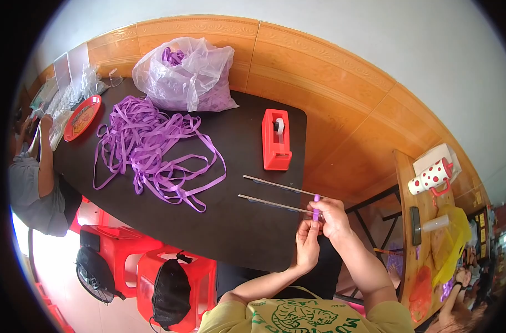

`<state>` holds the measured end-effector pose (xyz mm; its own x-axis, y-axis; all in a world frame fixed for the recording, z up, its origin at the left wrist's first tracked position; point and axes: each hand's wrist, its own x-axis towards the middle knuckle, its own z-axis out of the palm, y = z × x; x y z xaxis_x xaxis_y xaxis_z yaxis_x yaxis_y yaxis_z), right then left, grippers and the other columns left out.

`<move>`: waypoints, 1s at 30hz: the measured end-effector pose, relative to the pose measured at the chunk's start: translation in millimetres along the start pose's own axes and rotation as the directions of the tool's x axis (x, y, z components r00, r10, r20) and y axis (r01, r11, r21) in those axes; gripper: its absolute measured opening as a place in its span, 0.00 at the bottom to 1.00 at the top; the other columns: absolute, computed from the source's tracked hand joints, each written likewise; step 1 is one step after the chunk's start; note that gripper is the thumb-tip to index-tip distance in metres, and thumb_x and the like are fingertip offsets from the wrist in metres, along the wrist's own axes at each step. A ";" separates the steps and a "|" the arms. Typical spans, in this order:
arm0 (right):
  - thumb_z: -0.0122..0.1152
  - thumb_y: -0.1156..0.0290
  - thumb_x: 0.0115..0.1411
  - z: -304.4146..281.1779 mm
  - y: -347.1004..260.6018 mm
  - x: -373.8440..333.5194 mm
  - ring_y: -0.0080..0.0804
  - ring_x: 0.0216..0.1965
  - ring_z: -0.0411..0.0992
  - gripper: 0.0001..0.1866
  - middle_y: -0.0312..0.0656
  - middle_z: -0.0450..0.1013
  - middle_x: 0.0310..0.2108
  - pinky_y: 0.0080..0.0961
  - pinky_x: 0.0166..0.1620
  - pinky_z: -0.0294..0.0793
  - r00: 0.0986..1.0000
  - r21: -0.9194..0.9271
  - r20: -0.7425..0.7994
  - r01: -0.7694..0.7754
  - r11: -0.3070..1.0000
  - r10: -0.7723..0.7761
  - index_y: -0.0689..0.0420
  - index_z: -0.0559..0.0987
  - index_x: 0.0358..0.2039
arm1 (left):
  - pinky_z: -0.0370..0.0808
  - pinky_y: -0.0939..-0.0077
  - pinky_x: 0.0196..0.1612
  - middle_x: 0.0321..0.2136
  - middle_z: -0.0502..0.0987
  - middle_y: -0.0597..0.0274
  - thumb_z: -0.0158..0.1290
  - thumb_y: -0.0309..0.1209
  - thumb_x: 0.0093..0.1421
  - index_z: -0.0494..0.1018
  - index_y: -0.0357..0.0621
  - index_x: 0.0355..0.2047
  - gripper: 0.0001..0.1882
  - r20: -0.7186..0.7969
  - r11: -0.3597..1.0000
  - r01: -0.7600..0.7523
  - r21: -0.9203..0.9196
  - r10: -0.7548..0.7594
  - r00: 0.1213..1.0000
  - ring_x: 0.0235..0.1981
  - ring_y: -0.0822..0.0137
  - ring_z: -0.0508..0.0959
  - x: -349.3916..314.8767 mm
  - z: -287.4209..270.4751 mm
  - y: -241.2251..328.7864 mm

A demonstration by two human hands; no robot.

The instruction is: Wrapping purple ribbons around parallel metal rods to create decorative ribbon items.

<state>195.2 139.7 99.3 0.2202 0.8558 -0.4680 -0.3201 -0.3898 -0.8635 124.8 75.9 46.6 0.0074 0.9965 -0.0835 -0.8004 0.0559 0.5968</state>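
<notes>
Head view: The left hand and right hand pinch a flat purple ribbon strip just beyond the black tabletop's right edge. The strip crosses two slender silvery rods; fingers partly hide the crossing. A red plastic tape dispenser stands near the far right corner; a tangled purple ribbon pile lies farther left.

near-side black tabletop free, ribbon heap left, red dispenser beyond rods
</notes>
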 end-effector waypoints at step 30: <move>0.54 0.72 0.50 51.7 -114.2 -5.8 0.35 0.45 0.60 0.10 0.37 0.65 0.36 0.35 0.46 0.57 0.584 -0.340 0.731 0.760 -0.555 0.353 0.43 0.82 0.28 | 0.58 0.87 0.31 0.23 0.65 0.75 0.47 0.28 0.66 0.67 0.42 0.26 0.10 -0.030 0.992 -0.064 0.107 0.068 0.997 0.27 0.83 0.59 1.0 -0.5 -6.4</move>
<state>182.8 196.9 210.4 -0.6575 0.6108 -0.4411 0.6577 0.7509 0.0596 129.6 76.6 42.2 -0.0645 0.9957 -0.0665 -0.7308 -0.0018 0.6826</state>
